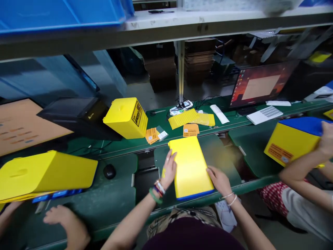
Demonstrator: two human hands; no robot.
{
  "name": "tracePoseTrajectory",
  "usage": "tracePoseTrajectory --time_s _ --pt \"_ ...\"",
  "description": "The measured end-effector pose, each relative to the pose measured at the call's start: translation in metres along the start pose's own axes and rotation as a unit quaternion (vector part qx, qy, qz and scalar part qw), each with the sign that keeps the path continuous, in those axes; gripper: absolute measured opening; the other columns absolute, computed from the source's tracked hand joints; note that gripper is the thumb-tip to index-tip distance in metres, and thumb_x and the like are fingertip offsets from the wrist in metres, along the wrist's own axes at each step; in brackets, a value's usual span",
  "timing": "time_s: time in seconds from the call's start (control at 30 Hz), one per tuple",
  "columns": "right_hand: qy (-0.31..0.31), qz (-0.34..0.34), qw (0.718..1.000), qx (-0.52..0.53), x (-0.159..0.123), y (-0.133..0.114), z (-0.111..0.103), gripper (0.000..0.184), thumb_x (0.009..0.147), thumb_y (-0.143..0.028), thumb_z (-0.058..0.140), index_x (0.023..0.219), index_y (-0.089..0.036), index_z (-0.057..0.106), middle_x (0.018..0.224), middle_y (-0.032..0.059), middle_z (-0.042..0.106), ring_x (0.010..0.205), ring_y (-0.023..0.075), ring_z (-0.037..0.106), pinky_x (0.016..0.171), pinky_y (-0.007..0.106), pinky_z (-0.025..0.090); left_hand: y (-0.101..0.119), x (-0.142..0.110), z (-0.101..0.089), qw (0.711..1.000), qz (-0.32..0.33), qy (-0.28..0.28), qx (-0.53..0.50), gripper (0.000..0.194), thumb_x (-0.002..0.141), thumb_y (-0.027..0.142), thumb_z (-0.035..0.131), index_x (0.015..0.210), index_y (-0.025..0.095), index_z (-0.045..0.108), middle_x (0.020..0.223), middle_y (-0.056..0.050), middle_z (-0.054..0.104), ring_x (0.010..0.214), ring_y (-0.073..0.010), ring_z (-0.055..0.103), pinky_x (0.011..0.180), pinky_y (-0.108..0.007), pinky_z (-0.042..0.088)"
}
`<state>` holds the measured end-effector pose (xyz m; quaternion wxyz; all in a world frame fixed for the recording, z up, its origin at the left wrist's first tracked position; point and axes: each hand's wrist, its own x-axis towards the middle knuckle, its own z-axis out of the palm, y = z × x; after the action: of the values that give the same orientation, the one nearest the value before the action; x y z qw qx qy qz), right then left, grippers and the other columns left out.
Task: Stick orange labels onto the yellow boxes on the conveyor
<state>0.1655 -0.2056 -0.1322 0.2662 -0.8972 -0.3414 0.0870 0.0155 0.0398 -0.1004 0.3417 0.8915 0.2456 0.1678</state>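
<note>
A yellow box (pixel 190 166) with a blue bottom edge lies flat on a green work pad (pixel 223 156) in front of me. My left hand (pixel 168 170) rests against its left side, fingers stretched along the edge, bracelets on the wrist. My right hand (pixel 220 180) presses on its right near corner, fingers curled over the edge. Both hands touch the box.
Another yellow box (pixel 127 117) stands behind on the green bench, with yellow label sheets (pixel 191 118) and orange cards (pixel 190 130). A co-worker's hand (pixel 62 222) is at left near a long yellow box (pixel 47 173); another person's arm (pixel 307 166) holds a yellow-blue box (pixel 291 142) at right. Monitor (pixel 260 85) and keyboard (pixel 264 114) at back.
</note>
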Motion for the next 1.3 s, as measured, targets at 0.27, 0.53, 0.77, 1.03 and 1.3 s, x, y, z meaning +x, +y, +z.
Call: tracePoseTrajectory --time_s 0.27,0.53,0.77,1.03,1.3 --pt "-0.056 -0.054 0.989 -0.126 0.197 0.038 0.067 0.036 0.091 -0.02 0.047 0.123 -0.014 0.062 0.127 0.0148 0.062 0.117 0.0231 0.058 0.094 0.035 0.048 0.045 -0.032 0.019 0.996 -0.039 0.017 0.083 0.054 0.094 0.021 0.044 0.147 0.025 0.033 0.158 -0.009 0.026 0.149 -0.0286 0.014 0.115 -0.052 0.034" --pt "-0.14 -0.124 0.972 -0.139 0.302 0.032 0.127 0.043 0.085 -0.003 0.043 0.122 -0.014 0.062 0.131 0.0197 0.057 0.125 0.0274 0.05 0.102 0.046 0.039 0.039 -0.027 0.02 0.988 -0.055 -0.002 0.145 0.063 0.089 0.018 0.048 0.149 0.029 0.03 0.157 -0.007 0.029 0.148 -0.0306 0.018 0.11 -0.052 0.042" --pt "-0.206 -0.131 0.961 -0.127 0.313 0.048 0.11 0.026 0.083 -0.004 0.05 0.093 -0.012 0.073 0.107 0.018 0.07 0.096 0.0223 0.067 0.086 0.03 0.05 0.045 -0.019 0.016 0.989 -0.063 -0.007 0.137 0.06 0.09 0.018 0.048 0.147 0.03 0.033 0.157 -0.007 0.03 0.147 -0.0299 0.02 0.111 -0.051 0.041" --pt "-0.098 -0.149 0.983 -0.053 0.292 -0.006 0.03 0.034 0.098 -0.019 0.039 0.118 -0.019 0.067 0.12 0.0096 0.068 0.107 0.019 0.065 0.091 0.028 0.051 0.06 0.0 0.006 0.988 -0.144 0.057 -0.023 0.035 0.093 0.031 0.048 0.128 0.028 0.056 0.142 -0.009 0.049 0.14 -0.029 0.035 0.115 -0.053 0.031" --pt "0.089 -0.404 0.905 0.1 0.139 -0.046 -0.06 0.038 0.095 -0.01 0.046 0.126 -0.024 0.062 0.126 0.0031 0.065 0.119 0.016 0.061 0.105 0.032 0.05 0.121 0.037 -0.034 0.812 -0.277 0.12 -0.499 0.023 0.087 0.041 0.061 0.086 0.018 0.06 0.081 -0.002 0.061 0.08 -0.0137 0.062 0.07 -0.024 0.051"
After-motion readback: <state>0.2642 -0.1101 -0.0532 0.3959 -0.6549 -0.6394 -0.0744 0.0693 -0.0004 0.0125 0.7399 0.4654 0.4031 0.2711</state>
